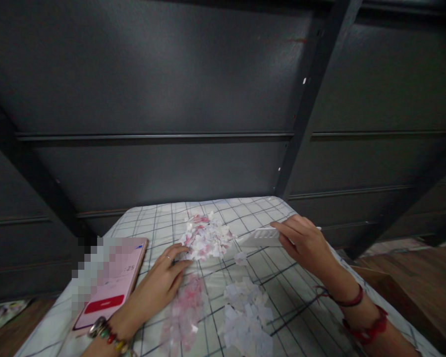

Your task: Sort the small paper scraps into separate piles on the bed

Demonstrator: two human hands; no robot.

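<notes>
Three heaps of small flakes, paper-like or plastic, are spread on the checked tablecloth [143,216]. In the far mixed heap [208,239], white and pink flakes are jumbled together. Nearer, two groups are set apart by colour: a pinkish heap [189,302] on the left and a whitish heap [247,317] on the right. Judging by this layout, a fair share appears to have been separated, while the mixed heap is still left undivided; the exact proportion cannot be told. A small loose cluster [240,258] is seen just beside the mixed heap, assigned to neither near group.

The left hand [167,275] is placed at the mixed heap's near-left edge, its thumb held slightly apart from the fingers, with no flake visibly gripped. In the right hand [301,238], a white slotted plastic tool [258,239] is held, its edge pointed toward the mixed heap. At far left, a smartphone [113,285] is laid on the cloth.
</notes>
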